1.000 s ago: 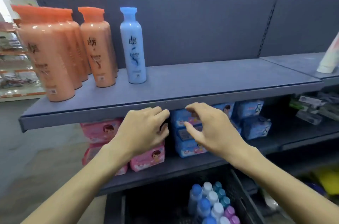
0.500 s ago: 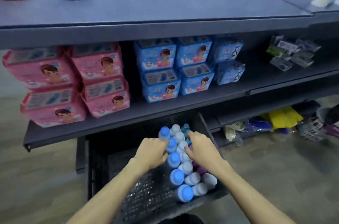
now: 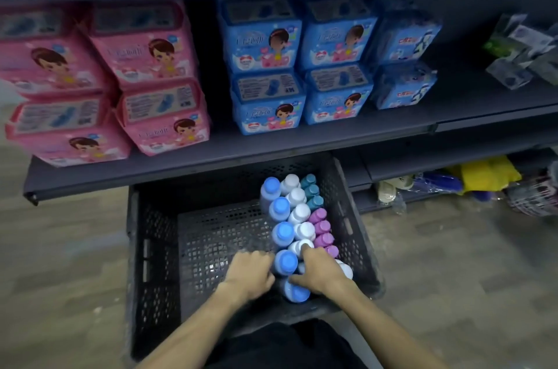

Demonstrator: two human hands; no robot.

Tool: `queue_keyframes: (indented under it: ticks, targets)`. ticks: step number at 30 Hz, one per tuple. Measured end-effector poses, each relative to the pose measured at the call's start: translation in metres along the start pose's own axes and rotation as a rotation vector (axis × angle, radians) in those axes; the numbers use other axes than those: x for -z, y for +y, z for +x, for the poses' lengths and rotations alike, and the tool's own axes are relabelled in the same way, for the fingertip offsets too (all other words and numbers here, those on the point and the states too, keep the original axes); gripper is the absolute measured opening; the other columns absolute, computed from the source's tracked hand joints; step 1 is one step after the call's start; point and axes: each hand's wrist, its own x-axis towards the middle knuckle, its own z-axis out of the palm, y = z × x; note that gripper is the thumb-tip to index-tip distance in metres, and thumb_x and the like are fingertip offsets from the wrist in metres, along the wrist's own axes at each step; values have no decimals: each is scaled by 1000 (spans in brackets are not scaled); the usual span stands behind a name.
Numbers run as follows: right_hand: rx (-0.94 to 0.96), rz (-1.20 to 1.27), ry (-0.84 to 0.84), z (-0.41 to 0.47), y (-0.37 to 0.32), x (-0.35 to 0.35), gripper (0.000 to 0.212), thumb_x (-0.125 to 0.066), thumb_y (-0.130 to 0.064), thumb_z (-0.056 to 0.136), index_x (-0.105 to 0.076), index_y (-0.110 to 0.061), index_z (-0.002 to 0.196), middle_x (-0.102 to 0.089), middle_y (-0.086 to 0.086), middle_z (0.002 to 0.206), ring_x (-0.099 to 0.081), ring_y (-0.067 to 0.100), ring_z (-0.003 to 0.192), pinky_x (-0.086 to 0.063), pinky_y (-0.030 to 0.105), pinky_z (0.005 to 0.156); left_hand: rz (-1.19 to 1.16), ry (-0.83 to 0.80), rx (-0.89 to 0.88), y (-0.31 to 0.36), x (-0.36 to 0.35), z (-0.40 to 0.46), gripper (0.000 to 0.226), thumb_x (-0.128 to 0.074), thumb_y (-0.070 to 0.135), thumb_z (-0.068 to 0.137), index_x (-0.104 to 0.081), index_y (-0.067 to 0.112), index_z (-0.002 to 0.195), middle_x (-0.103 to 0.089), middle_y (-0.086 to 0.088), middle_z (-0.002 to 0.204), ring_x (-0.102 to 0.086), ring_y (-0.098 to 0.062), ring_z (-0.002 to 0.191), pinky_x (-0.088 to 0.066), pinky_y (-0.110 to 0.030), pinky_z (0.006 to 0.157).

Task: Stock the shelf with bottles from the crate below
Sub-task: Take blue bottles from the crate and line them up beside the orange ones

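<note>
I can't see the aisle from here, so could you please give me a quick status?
Both hands, left and right, down among blue-capped plastic bottles in black perforated crate. None lifted. No obstruction.

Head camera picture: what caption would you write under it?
Both hands, left hand and right hand, reach blue-capped plastic bottles in the black perforated plastic crate.

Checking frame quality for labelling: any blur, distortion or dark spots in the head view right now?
Head view: wide-angle bowing bends the shelf edge; the pink packs at left are smeared and soft; the underside of the upper shelf and the crate interior are dim; bottle caps and both hands, left and right, are reasonably sharp, no glare.
</note>
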Motion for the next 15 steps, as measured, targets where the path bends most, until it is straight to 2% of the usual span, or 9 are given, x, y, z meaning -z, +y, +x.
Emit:
queue_keyframes:
  ticks: [2, 4, 6, 10, 15]
  targets:
    - [28, 33, 34, 8, -3, -1, 47, -68, -44, 84, -46, -14, 113, -58, 11, 119, -59, 33, 109, -43, 32, 74, -10, -12, 20, 0, -5, -1, 29, -44, 35, 88, -54, 19, 110, -63, -8, 117, -59, -32, 107, -44, -38, 81]
    - [56, 22, 7, 17, -8, -5, 57, -67, -44, 84, -46, -13, 127, -55, 12, 122, -57, 33, 113, -48, 36, 84, -11, -27, 35, -2, -9, -3, 30, -44, 35, 88, -53, 19, 113, -61, -9, 118, -59, -33, 107, -45, -38, 81]
    - [57, -70, 0, 25, -15, -10, 65, -65, -47, 87, -42, -11, 137, -54, 15, 126, -53, 34, 117, -46, 37, 91, -5, -34, 52, -5, -10, -5, 31, -44, 34, 89, -53, 18, 114, -61, -10, 120, -59, -33, 107, -45, -38, 83]
    - [41, -242, 56, 36, -30, -27, 65, -60, -36, 95, -33, -5, 145, -58, 14, 128, -56, 30, 118, -47, 38, 91, -26, -27, 79, -12, -10, -9, 30, -44, 32, 89, -53, 17, 113, -60, -10, 120, -60, -34, 104, -46, -38, 82]
    - [-10, -240, 85, 41, -38, -44, 69, -65, -30, 93, -30, -2, 146, -60, 13, 128, -60, 28, 116, -50, 37, 88, -67, -17, 125, -20, -14, -14, 30, -44, 35, 89, -53, 18, 112, -62, -9, 118, -61, -33, 104, -47, -39, 84]
